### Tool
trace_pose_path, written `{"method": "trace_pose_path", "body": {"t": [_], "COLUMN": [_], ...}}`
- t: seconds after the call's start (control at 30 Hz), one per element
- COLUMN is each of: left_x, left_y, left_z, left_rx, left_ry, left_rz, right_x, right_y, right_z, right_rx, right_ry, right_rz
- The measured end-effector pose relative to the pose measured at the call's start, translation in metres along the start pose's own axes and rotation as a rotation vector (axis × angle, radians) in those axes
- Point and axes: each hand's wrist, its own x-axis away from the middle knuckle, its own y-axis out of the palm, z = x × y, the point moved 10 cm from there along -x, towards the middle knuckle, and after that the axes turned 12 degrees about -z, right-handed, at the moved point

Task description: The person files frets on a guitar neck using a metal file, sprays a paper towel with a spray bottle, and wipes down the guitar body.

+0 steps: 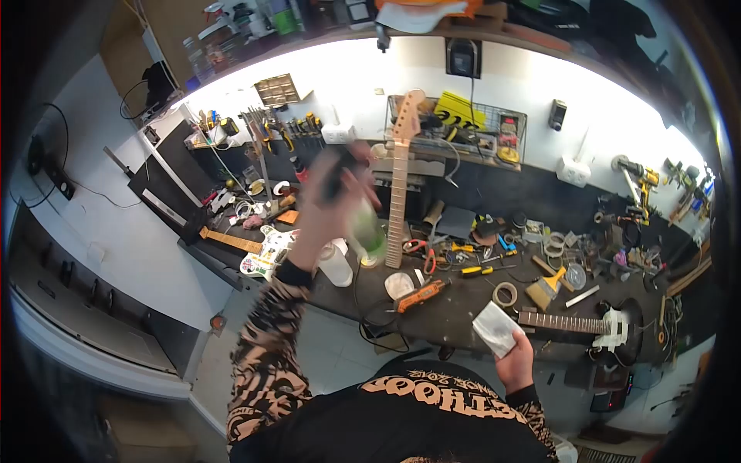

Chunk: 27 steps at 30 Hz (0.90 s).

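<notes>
My left hand (330, 202), smeared by motion, is raised over the left part of the bench. It is closed on a bottle (366, 231) with a greenish lower part and what looks like a dark top. Between the thumb and fingers of my right hand (515, 359) is a folded white sheet (494, 327), held over the bench's front edge; whether it is paper or cloth I cannot tell. Just right of the bottle a guitar neck (397, 193) stands upright with its headstock up. A white bottle (335, 264) is below my left hand.
A white guitar body (272, 251) lies at left, a dark guitar (617, 328) at right. On the dark bench (455, 309) are an orange rotary tool (421, 295), red scissors (430, 256), a tape roll (504, 294) and a brush (545, 288). A cable hangs over the front edge.
</notes>
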Motion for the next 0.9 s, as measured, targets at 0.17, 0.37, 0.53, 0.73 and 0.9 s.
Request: {"method": "trace_pose_path", "body": {"t": [0.17, 0.37, 0.53, 0.73, 0.9], "left_x": [-0.088, -0.245, -0.305, -0.265, -0.186], "left_y": [-0.17, -0.327, -0.392, -0.37, -0.333], "left_z": [0.221, 0.256, 0.153, 0.069, 0.061], "left_rx": [-0.598, -0.956, -1.282, -1.317, -1.318], "left_ry": [0.605, 0.554, 0.263, 0.16, 0.141], "left_rz": [0.638, 0.73, 0.688, 0.862, 1.006], "right_x": [0.026, 0.105, 0.204, 0.307, 0.324], "right_y": [-0.044, -0.135, -0.244, -0.311, -0.39], "right_z": [0.021, 0.044, 0.085, 0.098, 0.006], "right_rx": [0.017, 0.008, -0.052, -0.17, 0.007], "right_ry": [-0.02, -0.139, -0.252, -0.439, -0.516], "right_rz": [0.157, 0.396, 0.497, 0.886, 1.028]}}
